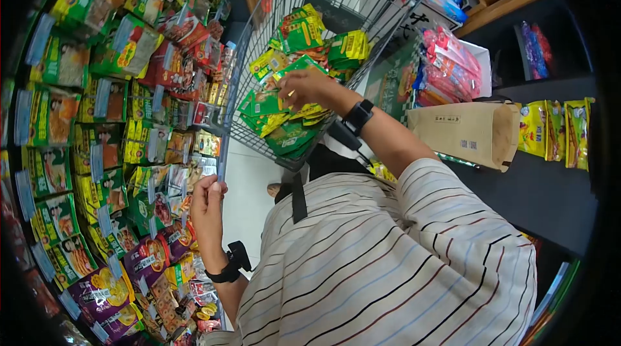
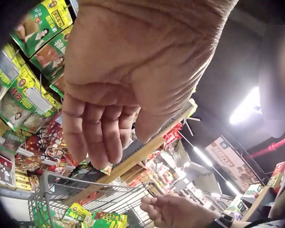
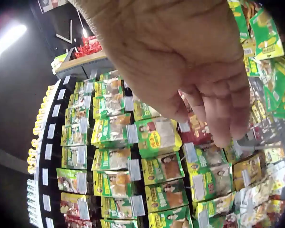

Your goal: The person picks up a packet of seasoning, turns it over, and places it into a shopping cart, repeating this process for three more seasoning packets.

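Observation:
My right hand hovers over the wire shopping cart with its fingers loosely bent, and nothing shows in its grasp. Below it, green and yellow snack packets lie heaped in the cart. In the right wrist view, the same hand hangs with relaxed fingers before the shelf packets. My left hand is by the front of the snack shelf, its fingertips overlapping the grey edge bar in the head view. From the left wrist, that hand shows an uncovered palm, with its fingers slightly bent and holding nothing.
Hanging snack packets with price tags fill the shelf on the left. Purple packets hang lower down. To the right stand a brown paper bag, a box of pink packets and yellow packets on a dark shelf.

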A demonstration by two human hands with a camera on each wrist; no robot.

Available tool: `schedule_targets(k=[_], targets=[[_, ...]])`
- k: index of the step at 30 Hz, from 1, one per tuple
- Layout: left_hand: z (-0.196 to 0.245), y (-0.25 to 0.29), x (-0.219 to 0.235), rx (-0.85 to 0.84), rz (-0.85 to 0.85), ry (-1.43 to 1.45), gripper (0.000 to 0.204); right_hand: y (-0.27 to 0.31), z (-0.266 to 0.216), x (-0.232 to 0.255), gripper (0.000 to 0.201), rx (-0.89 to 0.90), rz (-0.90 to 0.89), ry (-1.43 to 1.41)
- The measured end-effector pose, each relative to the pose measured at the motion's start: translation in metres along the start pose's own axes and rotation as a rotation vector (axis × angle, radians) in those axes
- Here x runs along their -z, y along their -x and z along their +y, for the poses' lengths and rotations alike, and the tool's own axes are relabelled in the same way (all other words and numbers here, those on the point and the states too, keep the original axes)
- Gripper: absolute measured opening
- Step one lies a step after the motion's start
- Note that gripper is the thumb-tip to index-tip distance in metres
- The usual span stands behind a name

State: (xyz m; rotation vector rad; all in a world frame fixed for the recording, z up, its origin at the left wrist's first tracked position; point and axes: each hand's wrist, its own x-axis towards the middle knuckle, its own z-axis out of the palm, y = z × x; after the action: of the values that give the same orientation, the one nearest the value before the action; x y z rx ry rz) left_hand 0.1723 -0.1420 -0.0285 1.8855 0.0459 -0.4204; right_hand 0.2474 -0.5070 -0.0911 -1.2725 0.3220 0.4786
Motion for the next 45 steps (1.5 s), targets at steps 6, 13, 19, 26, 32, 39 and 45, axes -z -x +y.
schedule_targets(k=[6, 13, 19, 26, 32, 39, 45], targets=[[0.03, -0.03, -0.062, 0.098, -0.029, 0.034, 0.027, -0.026, 0.005, 0.147, 0.037, 0.046, 0.179, -0.234], [0.049, -0.066, -0.103, 0.138, -0.035, -0.021, 0.028, -0.056, 0.001, 0.258, 0.038, -0.013, 0.464, -0.289], [0.046, -0.075, -0.126, 0.203, -0.042, -0.028, 0.027, -0.114, 0.012, 0.27, 0.037, -0.058, 0.518, -0.439], [0.057, -0.069, -0.144, 0.365, 0.018, -0.074, 0.028, -0.199, 0.088, 0.284, 0.025, -0.26, 0.411, -0.421], [0.054, -0.067, -0.152, 0.473, 0.053, -0.095, 0.028, -0.229, 0.135, 0.278, 0.027, -0.378, 0.478, -0.537], [0.053, -0.076, -0.158, 0.577, 0.06, -0.11, 0.023, -0.255, 0.162, 0.279, 0.041, -0.415, 0.418, -0.564], [0.057, -0.089, -0.163, 0.599, 0.064, -0.141, 0.024, -0.256, 0.176, 0.275, 0.044, -0.35, 0.523, -0.782]])
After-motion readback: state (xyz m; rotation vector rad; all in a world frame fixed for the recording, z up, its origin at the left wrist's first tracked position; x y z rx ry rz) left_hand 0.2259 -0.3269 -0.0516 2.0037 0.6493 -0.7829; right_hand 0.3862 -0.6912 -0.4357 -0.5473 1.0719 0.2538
